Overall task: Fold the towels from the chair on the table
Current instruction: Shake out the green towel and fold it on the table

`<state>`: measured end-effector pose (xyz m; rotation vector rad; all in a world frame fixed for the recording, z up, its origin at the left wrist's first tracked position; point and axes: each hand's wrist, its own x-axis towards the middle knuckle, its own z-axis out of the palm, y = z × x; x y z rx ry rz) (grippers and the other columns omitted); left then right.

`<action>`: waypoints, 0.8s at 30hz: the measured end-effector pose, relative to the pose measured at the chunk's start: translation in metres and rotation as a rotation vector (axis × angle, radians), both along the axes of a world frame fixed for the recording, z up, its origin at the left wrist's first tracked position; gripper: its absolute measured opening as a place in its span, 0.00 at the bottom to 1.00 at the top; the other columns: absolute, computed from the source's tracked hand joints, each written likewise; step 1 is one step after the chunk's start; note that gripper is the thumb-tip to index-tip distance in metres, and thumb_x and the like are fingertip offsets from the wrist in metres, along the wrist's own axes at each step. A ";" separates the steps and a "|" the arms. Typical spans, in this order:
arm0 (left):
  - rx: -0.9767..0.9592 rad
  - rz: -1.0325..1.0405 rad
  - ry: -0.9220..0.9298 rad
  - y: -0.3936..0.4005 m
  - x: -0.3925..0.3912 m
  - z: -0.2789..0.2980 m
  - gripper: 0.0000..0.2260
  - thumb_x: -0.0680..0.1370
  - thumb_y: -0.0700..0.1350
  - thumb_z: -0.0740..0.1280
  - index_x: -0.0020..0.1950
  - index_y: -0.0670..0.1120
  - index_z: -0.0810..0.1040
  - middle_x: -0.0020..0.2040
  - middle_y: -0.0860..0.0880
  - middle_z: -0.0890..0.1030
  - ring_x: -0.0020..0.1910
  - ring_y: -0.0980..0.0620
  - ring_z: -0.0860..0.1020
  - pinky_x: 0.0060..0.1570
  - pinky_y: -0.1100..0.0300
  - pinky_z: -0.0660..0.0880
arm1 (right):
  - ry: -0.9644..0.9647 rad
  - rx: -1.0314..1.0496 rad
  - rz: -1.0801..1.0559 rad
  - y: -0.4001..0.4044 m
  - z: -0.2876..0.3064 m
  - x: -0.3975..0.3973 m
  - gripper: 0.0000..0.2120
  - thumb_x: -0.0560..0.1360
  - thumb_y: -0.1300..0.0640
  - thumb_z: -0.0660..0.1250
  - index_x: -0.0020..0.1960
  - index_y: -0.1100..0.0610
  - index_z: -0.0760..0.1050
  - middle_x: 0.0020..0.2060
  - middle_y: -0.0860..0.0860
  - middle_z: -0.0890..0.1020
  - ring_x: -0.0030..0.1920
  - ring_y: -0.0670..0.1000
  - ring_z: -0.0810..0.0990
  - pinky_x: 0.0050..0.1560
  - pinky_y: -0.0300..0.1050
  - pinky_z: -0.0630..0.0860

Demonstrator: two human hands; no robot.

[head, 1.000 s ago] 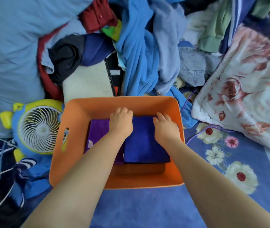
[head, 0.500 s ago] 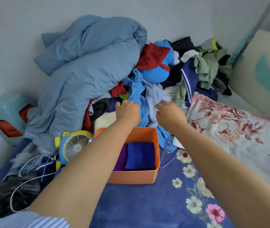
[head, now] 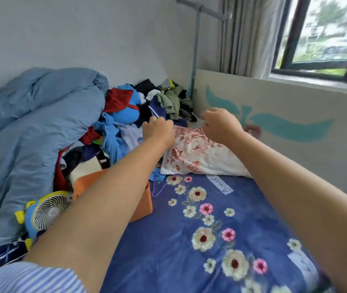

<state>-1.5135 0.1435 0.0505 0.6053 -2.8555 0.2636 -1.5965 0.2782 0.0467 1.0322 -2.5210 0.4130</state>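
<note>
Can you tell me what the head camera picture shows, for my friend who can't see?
Two bare arms reach out over a blue flowered bedsheet, left hand and right hand loosely curled, holding nothing. An orange basket sits under the left arm.

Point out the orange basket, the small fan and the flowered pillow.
orange basket (head: 145,205): head view, on its right side wall.
small fan (head: 49,210): head view, on the white front grille.
flowered pillow (head: 195,154): head view, on the middle of its top face.

1. Small fan (head: 46,210) beside an orange basket (head: 145,205)
2. Blue duvet (head: 35,127) heaped against the wall
3. Floral pillow (head: 198,157) on the flowered bedsheet (head: 189,240)
4. Window (head: 326,34) with a curtain (head: 244,34)
</note>
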 end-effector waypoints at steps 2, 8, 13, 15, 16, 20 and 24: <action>0.001 -0.101 -0.017 0.046 0.009 -0.008 0.14 0.78 0.42 0.56 0.62 0.42 0.71 0.63 0.41 0.71 0.64 0.40 0.66 0.61 0.48 0.65 | -0.030 -0.009 -0.097 0.054 -0.007 0.022 0.15 0.74 0.61 0.56 0.59 0.60 0.74 0.57 0.58 0.76 0.58 0.60 0.73 0.54 0.49 0.72; -0.015 -0.432 -0.120 0.210 0.020 -0.036 0.15 0.77 0.43 0.57 0.63 0.44 0.72 0.64 0.42 0.72 0.65 0.42 0.66 0.63 0.51 0.65 | -0.111 -0.002 -0.414 0.237 -0.024 0.085 0.16 0.74 0.60 0.59 0.61 0.58 0.73 0.59 0.57 0.75 0.61 0.60 0.71 0.58 0.49 0.70; -0.027 -0.761 -0.135 0.382 0.029 -0.047 0.14 0.77 0.43 0.57 0.61 0.44 0.73 0.62 0.43 0.73 0.64 0.43 0.68 0.60 0.51 0.66 | -0.150 0.010 -0.672 0.402 -0.025 0.146 0.15 0.75 0.60 0.58 0.59 0.59 0.73 0.58 0.58 0.76 0.59 0.59 0.74 0.59 0.50 0.72; -0.035 -0.877 -0.146 0.450 0.037 -0.052 0.13 0.77 0.42 0.57 0.60 0.44 0.73 0.60 0.43 0.74 0.62 0.43 0.68 0.58 0.52 0.66 | -0.162 -0.027 -0.769 0.465 -0.026 0.173 0.14 0.75 0.60 0.57 0.59 0.59 0.75 0.58 0.58 0.77 0.60 0.59 0.73 0.59 0.50 0.72; -0.045 -0.922 -0.152 0.481 0.040 -0.053 0.13 0.76 0.41 0.57 0.59 0.44 0.73 0.59 0.44 0.74 0.61 0.44 0.68 0.57 0.53 0.66 | -0.178 -0.044 -0.806 0.493 -0.026 0.185 0.15 0.76 0.60 0.57 0.60 0.58 0.75 0.59 0.57 0.77 0.61 0.58 0.72 0.60 0.49 0.72; -0.039 -1.074 -0.140 0.613 0.054 -0.049 0.13 0.75 0.39 0.58 0.59 0.44 0.74 0.59 0.44 0.74 0.61 0.44 0.69 0.55 0.53 0.67 | -0.221 -0.046 -0.954 0.614 -0.020 0.229 0.16 0.76 0.61 0.57 0.61 0.59 0.74 0.60 0.56 0.76 0.62 0.56 0.72 0.61 0.48 0.71; -0.017 -1.162 -0.129 0.739 0.076 -0.046 0.14 0.74 0.38 0.58 0.58 0.44 0.75 0.59 0.43 0.75 0.60 0.44 0.70 0.54 0.53 0.68 | -0.252 -0.004 -1.051 0.733 -0.016 0.271 0.16 0.76 0.61 0.56 0.62 0.59 0.73 0.61 0.58 0.75 0.63 0.57 0.71 0.61 0.51 0.71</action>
